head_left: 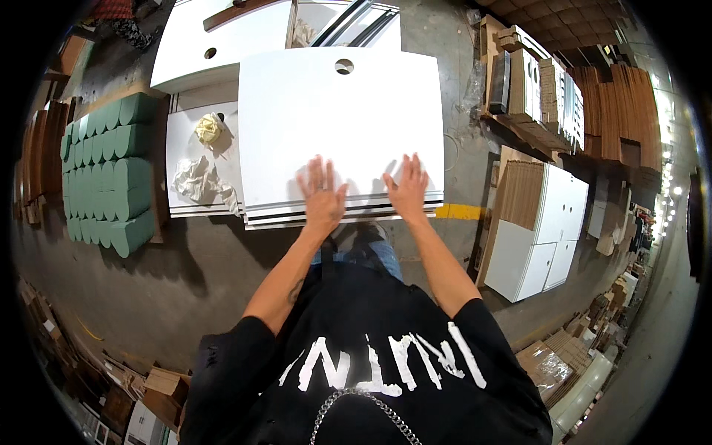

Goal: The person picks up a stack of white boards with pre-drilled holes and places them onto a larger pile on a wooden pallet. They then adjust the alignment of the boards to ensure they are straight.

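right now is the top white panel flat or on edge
Flat: the top white panel shows its broad face upward, panel edges show beneath its near side, and the left hand and right hand spread over it.

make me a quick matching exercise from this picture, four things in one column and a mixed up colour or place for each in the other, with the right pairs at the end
Things
1. Nearest large panel with a round hole
2. Round-ended stacked pieces
3. Crumpled ball
4. Long strip at the top of the picture

Matches
A. Pale yellow
B. Beneath the left hand and right hand
C. Brown
D. Green

Right pairs: 1-B, 2-D, 3-A, 4-C
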A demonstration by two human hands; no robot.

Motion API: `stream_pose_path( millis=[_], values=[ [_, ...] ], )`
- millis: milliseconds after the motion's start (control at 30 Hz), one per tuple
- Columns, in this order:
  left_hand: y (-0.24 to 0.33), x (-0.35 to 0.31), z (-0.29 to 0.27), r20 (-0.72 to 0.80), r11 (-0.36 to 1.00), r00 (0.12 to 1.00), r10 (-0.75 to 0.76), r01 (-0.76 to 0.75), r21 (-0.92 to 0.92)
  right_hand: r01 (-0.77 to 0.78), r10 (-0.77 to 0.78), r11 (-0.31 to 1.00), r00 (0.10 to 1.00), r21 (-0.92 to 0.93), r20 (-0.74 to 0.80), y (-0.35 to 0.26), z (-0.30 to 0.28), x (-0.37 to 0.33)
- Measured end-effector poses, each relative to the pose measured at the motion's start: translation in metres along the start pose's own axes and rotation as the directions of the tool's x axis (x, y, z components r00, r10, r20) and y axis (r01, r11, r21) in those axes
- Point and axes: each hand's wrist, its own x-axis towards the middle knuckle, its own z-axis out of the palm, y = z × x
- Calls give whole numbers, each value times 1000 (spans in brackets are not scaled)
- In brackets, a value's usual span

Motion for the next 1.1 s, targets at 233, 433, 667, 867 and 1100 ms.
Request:
stream_pose_path(
  millis=[233, 433, 667, 867, 1100],
  values=[
    [20, 42, 48, 100, 996, 994, 45, -53, 78, 191, -191, 982, 982, 4, -1, -32, 24, 32],
    [20, 44, 47, 90, 990, 996, 28, -40, 137, 213, -213, 977, 977, 12, -7, -31, 27, 31],
    [-2, 34, 45, 86, 978, 996, 36, -52, 200, 216, -215, 976, 976, 36, -43, -12, 30, 37],
    [-70, 25, 5, -5, 952, 999, -32, 32, 305, 239, -239, 971, 971, 13, 3, 20, 21, 40],
    [-106, 20, -18, -28, 924, 997, -77, 82, 374, 25, -31, 996, 997, -87, -69, 111, -4, 40]
  ],
)
